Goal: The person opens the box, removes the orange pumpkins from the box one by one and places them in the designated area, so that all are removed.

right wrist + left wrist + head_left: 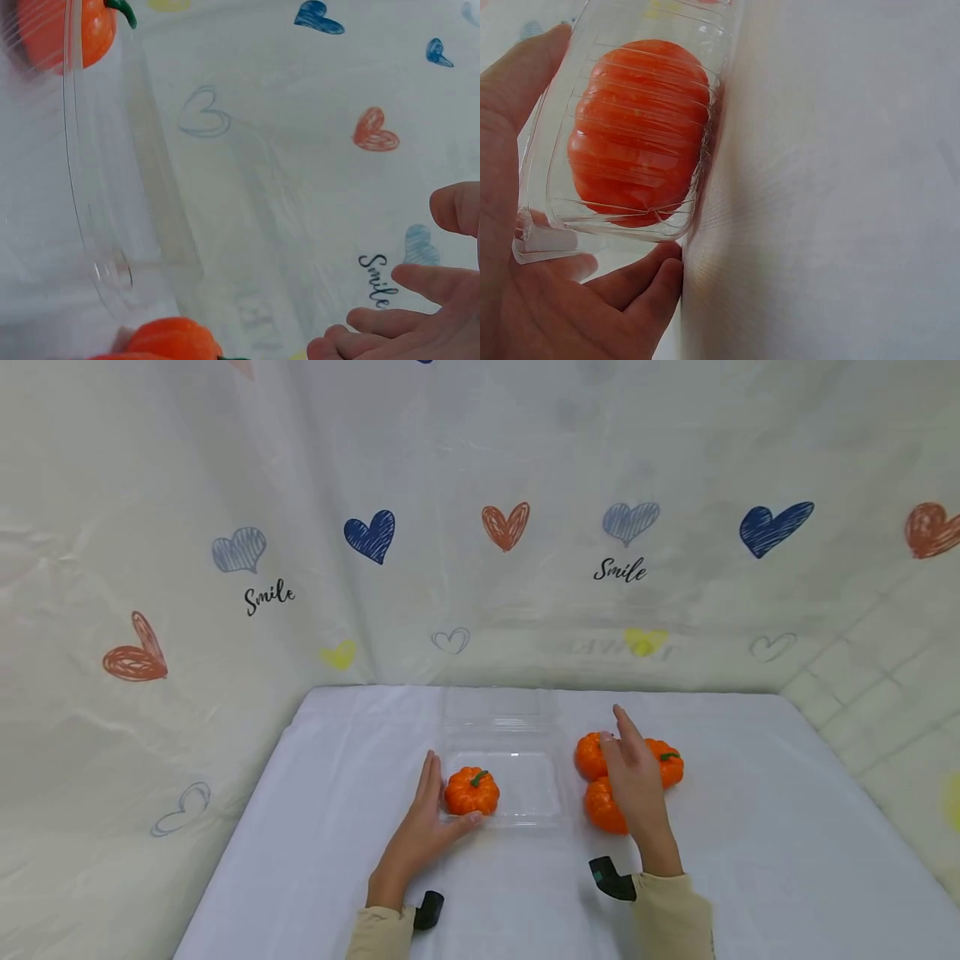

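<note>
A clear plastic box (531, 789) lies on the table, its hinged lid (497, 724) folded back toward the wall. Inside, at the left end, sits an orange toy pumpkin (467, 795) with a green stem. My left hand (422, 837) rests at the box's front left corner, fingers straight along the left side and thumb (525, 75) along the front. Over on the right, three more pumpkins sit close together: one at the left (590, 758), one in front (602, 806), one at the right (670, 768). Above them hovers my right hand (637, 789), fingers extended and holding nothing, partly hiding them.
A white cloth (315, 827) covers the table. Behind it hangs a pale sheet (450, 443) printed with hearts and the word Smile. Each wrist carries a small black camera mount, such as the right one (612, 878).
</note>
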`<state>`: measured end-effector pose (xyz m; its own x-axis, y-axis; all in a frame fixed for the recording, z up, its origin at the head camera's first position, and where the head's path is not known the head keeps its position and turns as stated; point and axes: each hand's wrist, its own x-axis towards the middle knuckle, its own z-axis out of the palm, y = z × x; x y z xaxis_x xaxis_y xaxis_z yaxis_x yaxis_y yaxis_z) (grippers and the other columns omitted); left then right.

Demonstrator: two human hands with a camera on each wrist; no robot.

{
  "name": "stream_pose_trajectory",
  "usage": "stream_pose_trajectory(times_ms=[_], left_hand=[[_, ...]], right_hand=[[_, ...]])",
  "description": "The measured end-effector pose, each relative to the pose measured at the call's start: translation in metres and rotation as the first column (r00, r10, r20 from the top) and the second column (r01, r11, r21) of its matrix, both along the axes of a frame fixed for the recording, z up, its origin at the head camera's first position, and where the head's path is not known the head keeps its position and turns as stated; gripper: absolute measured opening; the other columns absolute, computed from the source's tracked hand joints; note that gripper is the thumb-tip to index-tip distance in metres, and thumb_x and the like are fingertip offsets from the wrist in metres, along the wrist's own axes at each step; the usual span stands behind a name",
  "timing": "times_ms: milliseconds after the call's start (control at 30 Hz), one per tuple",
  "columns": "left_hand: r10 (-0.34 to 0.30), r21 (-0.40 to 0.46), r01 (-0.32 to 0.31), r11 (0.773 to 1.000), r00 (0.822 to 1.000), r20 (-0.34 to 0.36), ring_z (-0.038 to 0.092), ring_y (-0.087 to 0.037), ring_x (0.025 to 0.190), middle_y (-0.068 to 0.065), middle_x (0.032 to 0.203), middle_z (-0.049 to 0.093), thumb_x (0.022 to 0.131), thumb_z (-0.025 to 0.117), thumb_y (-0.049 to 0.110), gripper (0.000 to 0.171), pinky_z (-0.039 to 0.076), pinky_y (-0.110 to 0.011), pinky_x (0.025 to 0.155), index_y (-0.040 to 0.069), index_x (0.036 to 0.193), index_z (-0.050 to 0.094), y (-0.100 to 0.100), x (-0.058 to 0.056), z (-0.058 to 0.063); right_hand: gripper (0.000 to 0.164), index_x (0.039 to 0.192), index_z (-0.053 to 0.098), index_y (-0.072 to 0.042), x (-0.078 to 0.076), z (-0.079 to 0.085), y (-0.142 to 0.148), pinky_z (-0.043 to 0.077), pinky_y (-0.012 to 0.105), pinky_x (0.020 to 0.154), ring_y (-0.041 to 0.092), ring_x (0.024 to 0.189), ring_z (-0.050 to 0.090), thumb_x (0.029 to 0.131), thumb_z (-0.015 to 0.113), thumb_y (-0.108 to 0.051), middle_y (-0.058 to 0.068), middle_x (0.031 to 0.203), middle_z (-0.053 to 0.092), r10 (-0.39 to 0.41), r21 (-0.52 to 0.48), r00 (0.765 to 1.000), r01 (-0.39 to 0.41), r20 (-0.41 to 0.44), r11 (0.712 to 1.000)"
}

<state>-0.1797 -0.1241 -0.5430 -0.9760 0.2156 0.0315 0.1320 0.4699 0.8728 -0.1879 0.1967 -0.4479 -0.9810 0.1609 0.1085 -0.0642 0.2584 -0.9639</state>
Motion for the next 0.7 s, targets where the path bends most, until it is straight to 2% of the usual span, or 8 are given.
stream_pose_trajectory(times_ms=[167, 267, 367, 533, 700], left_hand=[[0.004, -0.007, -0.004, 1.0, 1.0, -0.003, 0.024, -0.026, 0.161, 0.004, 0.179, -0.009, 0.091, 0.078, 0.064, 0.124, 0.022, -0.055, 0.127, 0.014, 0.173, -0.001, 0.001, -0.001, 0.001], [0.011, -0.007, -0.011, 1.0, 1.0, -0.002, 0.025, -0.027, 0.161, 0.006, 0.179, -0.008, 0.091, 0.078, 0.064, 0.124, 0.022, -0.055, 0.127, 0.014, 0.174, -0.001, 0.001, -0.001, 0.002], [0.012, -0.007, -0.012, 1.0, 1.0, 0.002, 0.022, -0.027, 0.161, 0.007, 0.179, -0.009, 0.091, 0.078, 0.063, 0.124, 0.022, -0.056, 0.127, 0.014, 0.173, -0.001, 0.001, 0.0, 0.003], [0.011, 0.0, -0.011, 1.0, 1.0, 0.002, 0.02, -0.028, 0.162, 0.004, 0.179, -0.008, 0.091, 0.079, 0.061, 0.124, 0.021, -0.057, 0.127, 0.013, 0.173, 0.0, 0.001, -0.002, 0.001], [0.017, -0.002, -0.017, 1.0, 1.0, 0.008, 0.021, -0.028, 0.162, 0.006, 0.179, -0.009, 0.091, 0.079, 0.062, 0.124, 0.022, -0.058, 0.126, 0.014, 0.174, 0.0, 0.002, -0.003, 0.001]], right_hand=[[0.062, 0.171, 0.032, -0.02, -0.005, -0.001, -0.022, 0.029, 0.046, 0.126, 0.022, 0.159, 0.028, 0.114, 0.053, -0.035, 0.002, 0.174, 0.03, 0.073, -0.068, 0.997, -0.075, -0.025, 0.995], [0.063, 0.17, 0.034, -0.02, -0.009, -0.002, -0.036, 0.033, 0.05, 0.124, 0.024, 0.159, 0.031, 0.113, 0.054, -0.039, 0.003, 0.173, 0.032, 0.106, -0.076, 0.994, -0.108, -0.018, 0.991], [0.064, 0.17, 0.034, -0.02, -0.011, -0.005, -0.05, 0.036, 0.053, 0.121, 0.028, 0.159, 0.031, 0.113, 0.054, -0.042, 0.004, 0.173, 0.032, 0.14, -0.064, 0.99, -0.14, 0.003, 0.988], [0.063, 0.169, 0.036, -0.015, -0.011, -0.014, -0.07, 0.039, 0.055, 0.117, 0.036, 0.158, 0.031, 0.113, 0.056, -0.036, 0.009, 0.174, 0.031, 0.191, -0.048, 0.982, -0.191, -0.007, 0.98], [0.063, 0.168, 0.037, -0.015, -0.01, -0.022, -0.084, 0.039, 0.052, 0.118, 0.034, 0.157, 0.034, 0.112, 0.059, -0.034, 0.008, 0.173, 0.034, 0.246, -0.035, 0.969, -0.246, -0.008, 0.969]])
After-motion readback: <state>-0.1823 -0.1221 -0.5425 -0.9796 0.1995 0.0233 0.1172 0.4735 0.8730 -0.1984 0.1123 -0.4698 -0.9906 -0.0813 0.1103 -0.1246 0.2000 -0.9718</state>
